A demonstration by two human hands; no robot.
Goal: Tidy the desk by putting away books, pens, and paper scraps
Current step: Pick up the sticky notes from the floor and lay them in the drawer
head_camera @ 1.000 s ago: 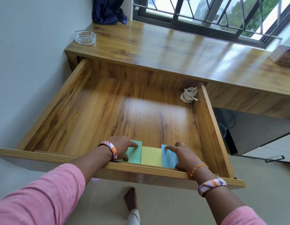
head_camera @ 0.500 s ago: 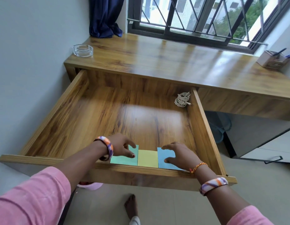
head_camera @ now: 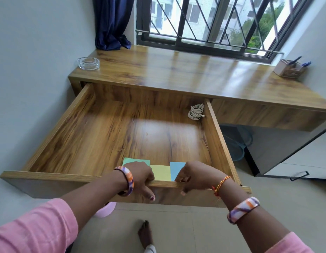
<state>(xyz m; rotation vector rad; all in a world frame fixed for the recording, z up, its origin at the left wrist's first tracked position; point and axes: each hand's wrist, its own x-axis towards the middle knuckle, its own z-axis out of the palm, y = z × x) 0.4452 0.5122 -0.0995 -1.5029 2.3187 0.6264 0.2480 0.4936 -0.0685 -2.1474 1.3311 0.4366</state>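
Wooden drawer (head_camera: 71,141) front edge gripped by both hands (head_camera: 141,177).

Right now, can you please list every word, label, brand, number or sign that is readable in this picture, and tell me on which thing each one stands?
None: no readable text shows anywhere.
Green, yellow and blue square paper notes in the open wooden drawer: blank.
Beige wooden pen holder on the wooden desk: faint front markings, too small to read.
Clear glass ashtray: unmarked.
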